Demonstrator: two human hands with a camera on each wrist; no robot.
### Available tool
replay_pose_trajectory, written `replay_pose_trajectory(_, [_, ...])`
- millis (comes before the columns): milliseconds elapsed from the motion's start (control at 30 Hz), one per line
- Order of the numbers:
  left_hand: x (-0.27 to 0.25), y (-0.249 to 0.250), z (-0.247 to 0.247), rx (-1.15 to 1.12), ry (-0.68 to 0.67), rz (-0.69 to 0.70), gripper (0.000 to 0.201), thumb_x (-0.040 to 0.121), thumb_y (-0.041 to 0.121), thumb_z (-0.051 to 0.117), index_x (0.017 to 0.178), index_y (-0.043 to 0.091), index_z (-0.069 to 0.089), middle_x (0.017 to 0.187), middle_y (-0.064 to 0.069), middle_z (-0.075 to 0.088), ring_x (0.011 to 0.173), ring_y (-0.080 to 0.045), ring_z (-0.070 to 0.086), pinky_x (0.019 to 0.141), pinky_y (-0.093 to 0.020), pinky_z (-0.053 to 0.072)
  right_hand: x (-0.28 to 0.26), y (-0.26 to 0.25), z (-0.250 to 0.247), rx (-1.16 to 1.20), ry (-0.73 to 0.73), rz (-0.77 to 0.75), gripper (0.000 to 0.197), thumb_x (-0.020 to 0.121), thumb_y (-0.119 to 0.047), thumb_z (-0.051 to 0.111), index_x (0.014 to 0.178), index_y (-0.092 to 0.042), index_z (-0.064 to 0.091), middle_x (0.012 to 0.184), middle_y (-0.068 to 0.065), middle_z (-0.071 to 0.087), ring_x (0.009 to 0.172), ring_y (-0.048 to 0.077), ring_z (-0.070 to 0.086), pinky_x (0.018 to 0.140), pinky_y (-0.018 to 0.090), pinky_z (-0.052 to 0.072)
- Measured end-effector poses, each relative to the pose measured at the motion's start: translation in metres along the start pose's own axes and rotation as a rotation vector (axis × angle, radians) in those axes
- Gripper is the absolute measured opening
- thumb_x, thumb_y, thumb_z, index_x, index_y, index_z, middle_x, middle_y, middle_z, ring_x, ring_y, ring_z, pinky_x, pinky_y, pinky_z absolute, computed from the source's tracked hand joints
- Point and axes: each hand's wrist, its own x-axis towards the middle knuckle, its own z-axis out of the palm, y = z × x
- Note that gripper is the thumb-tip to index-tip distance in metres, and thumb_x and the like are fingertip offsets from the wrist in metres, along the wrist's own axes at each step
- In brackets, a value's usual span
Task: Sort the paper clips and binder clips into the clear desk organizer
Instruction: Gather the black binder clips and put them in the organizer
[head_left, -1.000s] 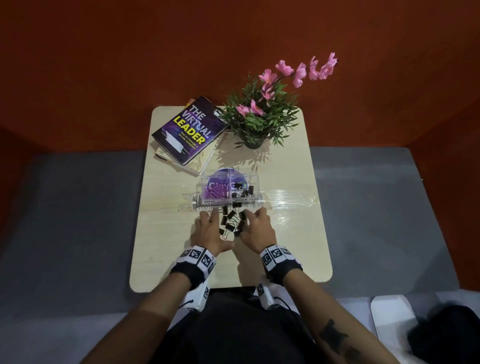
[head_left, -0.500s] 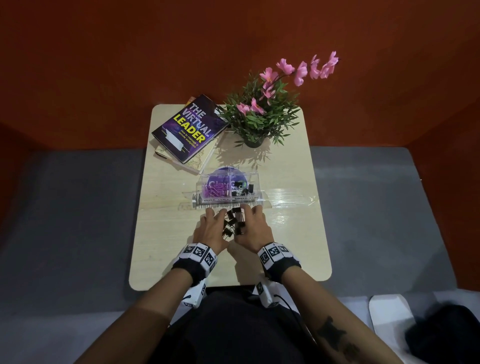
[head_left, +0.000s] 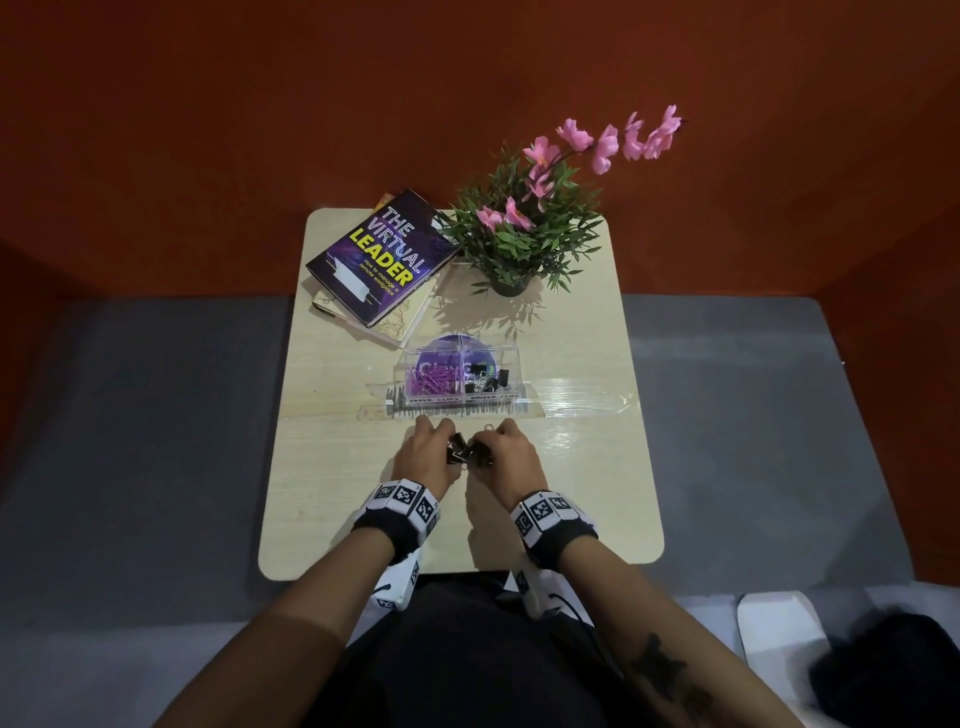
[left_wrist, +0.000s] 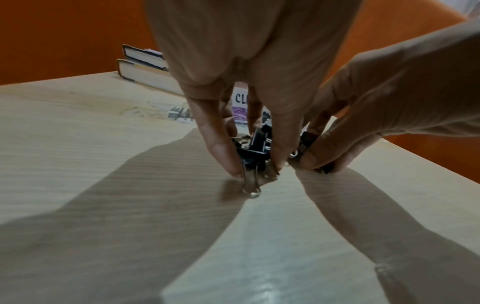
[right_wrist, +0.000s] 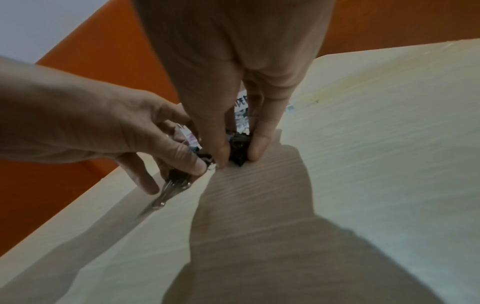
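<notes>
Hands meet at the middle of the head view, just below the clear organizer (head_left: 461, 375): your left hand (head_left: 423, 460) and right hand (head_left: 508, 457) press in from either side on a small heap of black binder clips (head_left: 467, 453) lying on the pale table (head_left: 332, 467). Your left wrist view shows the thumb and fingers (left_wrist: 223, 152) pinching clips (left_wrist: 255, 152) against the tabletop, one wire handle sticking out toward the bottom of the frame. Your right wrist view shows thumb and finger (right_wrist: 257, 148) curled around a dark clump of clips (right_wrist: 239, 152), fingertips touching the table. Inside the organizer, purple paper clips (head_left: 434, 383) fill the left compartment and a few black binder clips sit in the right one. Toward the upper part of the head view lie stacked books (head_left: 374, 260) and a potted plant (head_left: 524, 228) with pink flowers.
</notes>
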Motion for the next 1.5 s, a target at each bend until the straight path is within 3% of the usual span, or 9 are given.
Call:
replay_pose_trajectory(133, [0.003,-0.001,0.000,-0.035,0.049,-0.049,0.017,0.077,0.008,0.070,0.086,0.009,0.056,0.104,-0.011,0.048,0.073,-0.026,0.046,0.063,-0.035,0.044,-0.002,0.005,-0.004,0.011,0.021,-0.001,0.020,0.068,-0.007,0.070,0.087,-0.014,0.073,0.084,0.012,0.060,0.070,0.031,0.060,0.064,0.034,0.051])
replay_pose_trajectory(300, [0.002,-0.006,-0.001,-0.111,0.065,-0.075,0.014,0.075,0.007,0.073,0.087,0.009,0.066,0.106,-0.010,0.051,0.087,-0.030,0.057,0.068,-0.032,0.044,-0.002,0.014,-0.015,0.126,0.142,0.053,0.003,0.075,-0.012,0.072,0.073,-0.013,0.074,0.072,0.009,0.067,0.066,0.022,0.059,0.061,0.030,0.048])
replay_pose_trajectory(600, [-0.005,-0.014,-0.009,-0.171,0.130,-0.022,0.005,0.080,0.007,0.071,0.075,0.007,0.069,0.085,-0.007,0.059,0.078,-0.028,0.060,0.064,-0.025,0.037,0.040,-0.016,-0.073,0.247,0.304,-0.015,0.022,0.074,-0.013,0.078,0.096,-0.015,0.075,0.091,0.006,0.073,0.079,0.015,0.064,0.078,0.026,0.054])
replay_pose_trajectory(733, [-0.006,-0.002,-0.021,-0.222,0.134,0.036,0.002,0.079,0.010,0.074,0.078,0.011,0.075,0.081,-0.008,0.069,0.076,-0.022,0.063,0.067,-0.023,0.042,0.055,-0.024,-0.079,0.188,0.192,-0.016,0.031,0.072,-0.021,0.080,0.102,-0.017,0.074,0.099,0.007,0.074,0.084,0.019,0.066,0.079,0.030,0.054])
replay_pose_trajectory(900, [0.005,0.032,-0.052,-0.343,0.183,0.137,0.004,0.081,0.009,0.072,0.084,0.010,0.075,0.074,0.000,0.069,0.061,-0.015,0.061,0.065,-0.029,0.055,0.037,-0.006,-0.075,0.240,0.376,0.064,0.017,0.082,-0.015,0.069,0.098,-0.015,0.073,0.099,0.004,0.074,0.085,0.017,0.066,0.078,0.029,0.055])
replay_pose_trajectory(1100, [0.047,0.068,-0.066,-0.241,0.233,0.087,0.017,0.080,0.017,0.073,0.066,0.010,0.065,0.070,-0.013,0.065,0.070,-0.031,0.061,0.061,-0.028,0.041,-0.002,0.026,-0.035,0.163,0.152,0.217,0.009,0.082,-0.022,0.067,0.086,-0.017,0.073,0.085,0.002,0.075,0.075,0.018,0.067,0.069,0.025,0.050])
replay_pose_trajectory(1233, [0.045,0.064,-0.066,-0.238,0.206,0.094,0.010,0.083,0.014,0.070,0.090,0.007,0.071,0.090,-0.012,0.071,0.080,-0.028,0.064,0.068,-0.026,0.044,-0.013,0.034,-0.020,0.078,0.075,0.211,0.008,0.077,-0.021,0.063,0.082,-0.022,0.069,0.088,0.005,0.064,0.076,0.025,0.062,0.064,0.032,0.051])
replay_pose_trajectory(1400, [0.005,0.012,-0.050,-0.108,0.095,-0.045,0.011,0.087,0.023,0.063,0.095,0.027,0.069,0.108,0.004,0.070,0.089,-0.020,0.066,0.077,-0.034,0.056,-0.017,0.030,-0.009,-0.017,-0.017,0.104,0.014,0.076,-0.016,0.065,0.090,-0.021,0.065,0.095,0.005,0.052,0.075,0.026,0.056,0.062,0.030,0.046])
replay_pose_trajectory(1500, [-0.018,-0.018,-0.034,0.107,-0.174,-0.191,0.061,0.074,0.046,0.073,0.125,0.024,0.048,0.128,-0.005,0.047,0.109,-0.030,0.056,0.084,-0.040,0.052,-0.017,0.023,0.001,-0.035,-0.024,0.052,0.017,0.078,-0.017,0.063,0.094,-0.021,0.058,0.095,0.006,0.049,0.074,0.028,0.057,0.057,0.033,0.050])
